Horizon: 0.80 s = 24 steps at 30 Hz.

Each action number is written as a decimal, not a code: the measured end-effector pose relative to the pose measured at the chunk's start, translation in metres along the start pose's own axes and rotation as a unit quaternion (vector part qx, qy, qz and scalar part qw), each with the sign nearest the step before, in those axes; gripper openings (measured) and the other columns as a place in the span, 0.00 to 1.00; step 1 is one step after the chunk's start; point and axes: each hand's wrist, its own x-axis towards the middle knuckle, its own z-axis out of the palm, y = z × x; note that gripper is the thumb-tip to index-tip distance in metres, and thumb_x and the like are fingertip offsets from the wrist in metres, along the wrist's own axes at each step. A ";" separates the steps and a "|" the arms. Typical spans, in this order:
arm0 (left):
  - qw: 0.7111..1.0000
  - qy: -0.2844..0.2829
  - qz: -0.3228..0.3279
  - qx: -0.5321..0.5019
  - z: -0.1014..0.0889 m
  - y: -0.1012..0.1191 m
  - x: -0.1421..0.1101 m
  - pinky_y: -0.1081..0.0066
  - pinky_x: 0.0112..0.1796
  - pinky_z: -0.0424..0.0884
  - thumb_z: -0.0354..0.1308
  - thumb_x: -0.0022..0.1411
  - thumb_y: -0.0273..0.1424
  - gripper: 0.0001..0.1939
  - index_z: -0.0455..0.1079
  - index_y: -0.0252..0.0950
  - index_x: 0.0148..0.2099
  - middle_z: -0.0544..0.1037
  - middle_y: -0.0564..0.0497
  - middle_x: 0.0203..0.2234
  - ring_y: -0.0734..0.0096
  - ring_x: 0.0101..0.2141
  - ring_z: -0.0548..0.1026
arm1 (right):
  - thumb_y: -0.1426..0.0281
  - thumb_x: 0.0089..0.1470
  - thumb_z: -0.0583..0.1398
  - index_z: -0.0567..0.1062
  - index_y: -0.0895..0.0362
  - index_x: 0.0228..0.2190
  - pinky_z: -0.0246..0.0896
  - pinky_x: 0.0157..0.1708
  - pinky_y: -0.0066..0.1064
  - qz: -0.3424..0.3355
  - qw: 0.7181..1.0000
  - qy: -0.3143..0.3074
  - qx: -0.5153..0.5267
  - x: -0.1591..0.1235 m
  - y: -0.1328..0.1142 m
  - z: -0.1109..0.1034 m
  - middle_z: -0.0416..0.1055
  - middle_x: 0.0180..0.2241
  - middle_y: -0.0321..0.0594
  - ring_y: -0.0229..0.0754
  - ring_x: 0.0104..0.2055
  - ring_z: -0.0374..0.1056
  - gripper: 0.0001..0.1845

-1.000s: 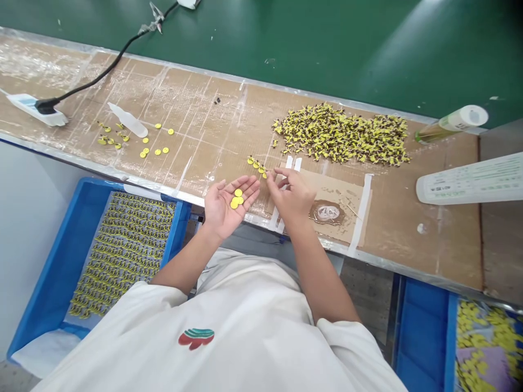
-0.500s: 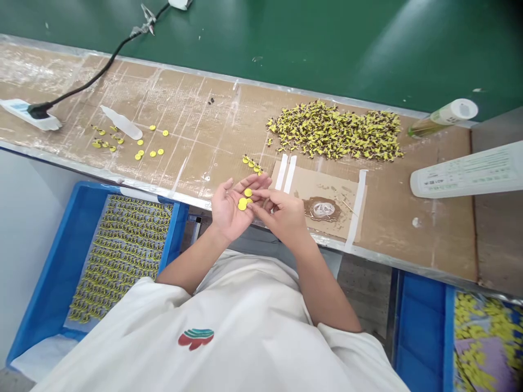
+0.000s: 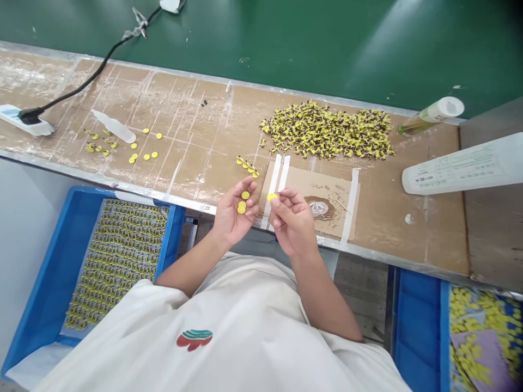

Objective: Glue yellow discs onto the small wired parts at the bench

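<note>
My left hand (image 3: 232,218) is cupped palm up at the table's front edge, fingers curled in, with small round yellow discs (image 3: 242,207) lying in it. Between thumb and forefinger, my right hand (image 3: 294,220) pinches a single yellow disc (image 3: 272,196), held apart from the left hand. Just beyond the left fingers sits a short row of yellow discs with dark pieces on them (image 3: 247,166). Right of it is a taped cardboard sheet (image 3: 302,178) bearing a clear glue-like puddle (image 3: 318,208), partly behind my right hand.
A big heap of small yellow-and-dark pieces (image 3: 327,130) lies at the back. Loose discs (image 3: 146,157) and a white plastic bottle (image 3: 114,127) are at left. A large bottle (image 3: 461,166) lies at right, near a clear container (image 3: 433,115). Blue bins (image 3: 174,234) stand below.
My right hand has drawn away from the left palm to the right, taking one yellow disc with it. The left fingers have curled up more. The view has shifted slightly.
</note>
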 end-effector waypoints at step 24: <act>0.984 -0.102 -0.031 0.145 -0.009 -0.024 -0.005 0.84 0.16 0.59 0.75 0.47 0.38 0.17 0.80 0.38 0.39 0.78 0.53 0.28 0.90 0.16 0.59 | 0.64 0.41 0.76 0.69 0.53 0.36 0.56 0.14 0.19 0.013 0.997 0.075 0.026 -0.024 0.002 0.003 0.75 0.23 0.27 0.28 0.14 0.60 0.25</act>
